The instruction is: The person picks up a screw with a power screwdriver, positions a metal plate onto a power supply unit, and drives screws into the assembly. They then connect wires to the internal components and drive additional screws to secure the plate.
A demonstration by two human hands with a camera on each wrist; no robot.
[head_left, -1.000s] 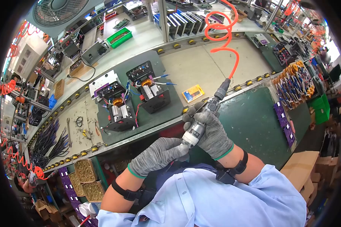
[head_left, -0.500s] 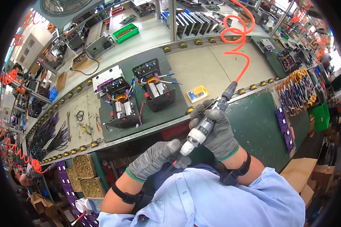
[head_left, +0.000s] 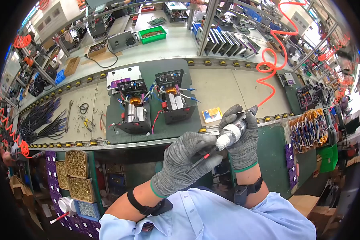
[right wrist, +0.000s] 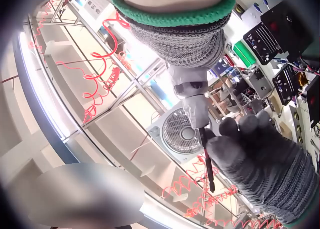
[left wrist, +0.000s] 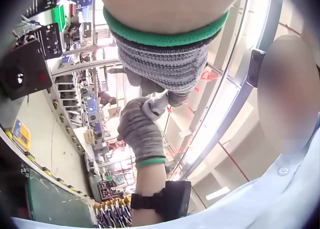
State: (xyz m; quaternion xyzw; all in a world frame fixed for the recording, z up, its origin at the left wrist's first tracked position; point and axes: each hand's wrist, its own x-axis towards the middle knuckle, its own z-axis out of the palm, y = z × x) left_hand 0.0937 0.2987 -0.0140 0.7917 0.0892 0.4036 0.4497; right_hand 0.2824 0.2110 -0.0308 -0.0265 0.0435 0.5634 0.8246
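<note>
The gloved right hand grips a silver power screwdriver, its white-wrapped nose towards the left hand. A dark bit with a red band projects from the nose across the gloved left hand. Left thumb and fingers are spread apart, the thumb near the nose and the fingers behind the bit. In the right wrist view the bit points down beside the left hand, with the right hand above. The left wrist view shows the left hand over the right hand; contact there is unclear.
Two black electronic units stand on a green mat. A yellow packet lies right of them. Bins of screws sit lower left, wire bundles at right. An orange coiled hose runs to the tool.
The head view has shifted. The left hand has spread from its closed pose by the nose, uncovering the bit; the right hand still grips the screwdriver, now turned more towards the camera.
</note>
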